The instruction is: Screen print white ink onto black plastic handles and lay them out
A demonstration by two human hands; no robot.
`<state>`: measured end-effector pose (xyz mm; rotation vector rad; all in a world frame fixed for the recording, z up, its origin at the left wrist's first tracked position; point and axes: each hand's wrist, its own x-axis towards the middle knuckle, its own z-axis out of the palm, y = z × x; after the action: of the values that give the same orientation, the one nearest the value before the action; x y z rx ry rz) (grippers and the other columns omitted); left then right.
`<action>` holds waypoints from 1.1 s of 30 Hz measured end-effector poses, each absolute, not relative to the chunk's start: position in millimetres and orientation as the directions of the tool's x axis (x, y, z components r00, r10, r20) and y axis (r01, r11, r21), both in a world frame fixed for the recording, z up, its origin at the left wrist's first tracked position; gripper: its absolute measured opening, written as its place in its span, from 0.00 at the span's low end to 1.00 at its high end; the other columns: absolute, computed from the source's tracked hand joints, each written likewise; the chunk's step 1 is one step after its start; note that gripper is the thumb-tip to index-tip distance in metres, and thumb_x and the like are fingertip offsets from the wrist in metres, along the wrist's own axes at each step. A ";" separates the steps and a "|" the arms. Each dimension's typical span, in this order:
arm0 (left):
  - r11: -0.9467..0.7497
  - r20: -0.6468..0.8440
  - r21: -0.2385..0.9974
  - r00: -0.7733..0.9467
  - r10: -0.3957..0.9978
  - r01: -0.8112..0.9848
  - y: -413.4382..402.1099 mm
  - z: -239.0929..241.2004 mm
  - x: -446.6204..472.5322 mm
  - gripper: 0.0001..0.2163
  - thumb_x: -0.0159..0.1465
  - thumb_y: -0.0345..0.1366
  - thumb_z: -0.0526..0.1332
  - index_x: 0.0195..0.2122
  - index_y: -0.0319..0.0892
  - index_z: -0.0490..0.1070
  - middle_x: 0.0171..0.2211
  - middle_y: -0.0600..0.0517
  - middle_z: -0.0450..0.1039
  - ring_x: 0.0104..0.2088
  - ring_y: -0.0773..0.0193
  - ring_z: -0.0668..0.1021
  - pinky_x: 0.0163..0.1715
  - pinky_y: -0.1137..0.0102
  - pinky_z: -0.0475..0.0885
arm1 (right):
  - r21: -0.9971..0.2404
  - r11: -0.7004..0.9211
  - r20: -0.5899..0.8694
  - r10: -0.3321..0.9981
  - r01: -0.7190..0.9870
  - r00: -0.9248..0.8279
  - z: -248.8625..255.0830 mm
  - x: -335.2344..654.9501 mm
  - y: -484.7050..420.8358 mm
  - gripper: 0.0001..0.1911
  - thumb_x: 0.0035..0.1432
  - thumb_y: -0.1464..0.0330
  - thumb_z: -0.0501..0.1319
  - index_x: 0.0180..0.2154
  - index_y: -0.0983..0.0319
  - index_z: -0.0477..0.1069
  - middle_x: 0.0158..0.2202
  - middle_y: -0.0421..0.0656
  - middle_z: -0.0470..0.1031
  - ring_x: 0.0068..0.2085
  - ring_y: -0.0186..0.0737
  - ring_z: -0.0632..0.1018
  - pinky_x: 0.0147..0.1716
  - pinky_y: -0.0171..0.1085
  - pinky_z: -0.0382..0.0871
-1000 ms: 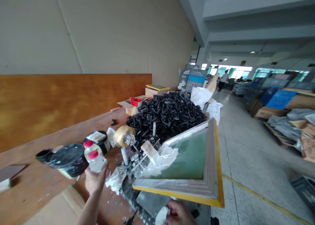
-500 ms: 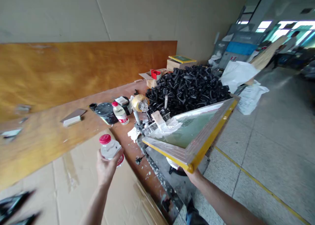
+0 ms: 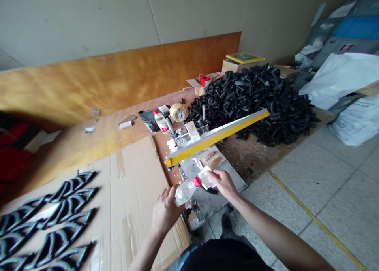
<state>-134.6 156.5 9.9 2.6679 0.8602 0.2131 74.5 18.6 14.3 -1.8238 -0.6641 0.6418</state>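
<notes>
My left hand (image 3: 167,208) is closed round a clear plastic bottle (image 3: 184,192) with a red cap, tilted so the cap points up and right. My right hand (image 3: 222,181) pinches a crumpled white cloth or tissue (image 3: 207,176), close beside the bottle's cap. Behind both hands, a screen frame with a yellow edge (image 3: 219,138) is raised at a slant over a grey metal plate (image 3: 195,204). Small tan pieces (image 3: 213,159) lie on that plate. A wooden block (image 3: 192,131) and metal clamp parts stand behind the frame.
A heap of black curved plastic parts (image 3: 254,93) covers the bench at the back right. Rows of similar black parts (image 3: 65,215) lie on cardboard (image 3: 133,184) at left. A second red-capped bottle (image 3: 161,121) and a tape roll (image 3: 179,113) stand behind the frame.
The bottle has moved right and tipped towards my right hand. My right hand has come off the frame's underside area with the white cloth. The frame now appears nearly edge-on, and the view has turned left.
</notes>
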 end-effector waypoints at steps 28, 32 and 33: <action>-0.884 -0.052 0.120 0.892 0.448 0.451 174.9 37.6 -118.2 0.18 0.59 0.31 0.59 0.52 0.45 0.69 0.41 0.46 0.75 0.45 0.53 0.74 0.44 0.62 0.65 | -0.957 -0.097 -0.263 0.691 -0.274 0.673 19.8 51.1 0.7 0.23 0.54 0.49 0.62 0.28 0.64 0.70 0.23 0.37 0.64 0.26 0.32 0.63 0.24 0.31 0.54; -0.663 -0.055 0.581 0.836 0.546 0.472 193.7 10.5 -127.3 0.19 0.55 0.36 0.65 0.49 0.44 0.69 0.40 0.49 0.76 0.41 0.57 0.76 0.42 0.65 0.70 | -0.881 0.055 -0.290 0.722 -0.470 0.628 28.9 44.3 6.8 0.20 0.52 0.52 0.66 0.32 0.64 0.75 0.28 0.41 0.73 0.30 0.36 0.72 0.29 0.32 0.64; -0.542 -0.089 0.704 0.814 0.574 0.459 201.3 2.2 -128.9 0.21 0.54 0.38 0.66 0.50 0.44 0.68 0.40 0.50 0.76 0.39 0.59 0.77 0.40 0.66 0.71 | -0.859 0.080 -0.299 0.723 -0.506 0.623 30.1 43.2 7.7 0.19 0.51 0.53 0.67 0.34 0.64 0.76 0.29 0.42 0.75 0.32 0.37 0.73 0.31 0.33 0.66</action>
<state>-128.9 201.3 2.2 2.2375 0.7552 0.1946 43.2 7.7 30.1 -1.1692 -0.2253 0.9305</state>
